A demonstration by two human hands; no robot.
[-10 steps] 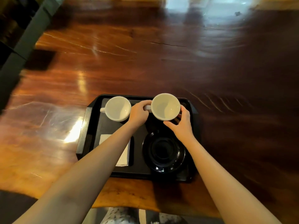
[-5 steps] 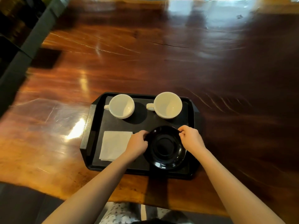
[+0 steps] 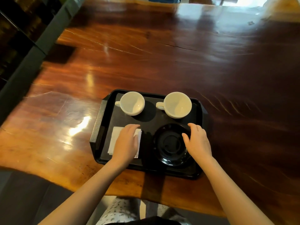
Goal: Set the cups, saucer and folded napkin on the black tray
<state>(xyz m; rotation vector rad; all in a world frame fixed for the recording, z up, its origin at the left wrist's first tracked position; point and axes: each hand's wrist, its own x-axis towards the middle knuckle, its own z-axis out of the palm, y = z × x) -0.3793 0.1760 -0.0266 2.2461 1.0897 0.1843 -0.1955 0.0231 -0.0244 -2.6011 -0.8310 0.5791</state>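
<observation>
Black tray (image 3: 103,114) sits on the glossy wooden table (image 3: 146,59), near the edge closest to you. All four items are on it. Two white cups along the far side, both upright, handles pointing left: left cup (image 3: 132,103) and right cup (image 3: 177,105), apart from each other with bare tray between. Black saucer (image 3: 168,145) occupies the near right part of the tray, just below the right cup, not touching it as far as you can see. White folded napkin (image 3: 116,137) lies flat in the near left part, just beside the saucer with a narrow gap.

Your left hand (image 3: 127,142) lies palm down on the napkin, fingers extended and mostly flat, covering its right half; fingertips reach the napkin's far right corner. It presses or rests on it, no pinch visible. Whether the thumb hooks the napkin's edge, you cannot tell.

Your right hand (image 3: 197,140) is loosely open over the saucer's right rim, fingers curved, thumb pointing inward over the dish. Fingertips sit at the far right rim; actual contact cannot be confirmed, and nothing is gripped. Both forearms are bare and come in from the bottom of the view.
</observation>
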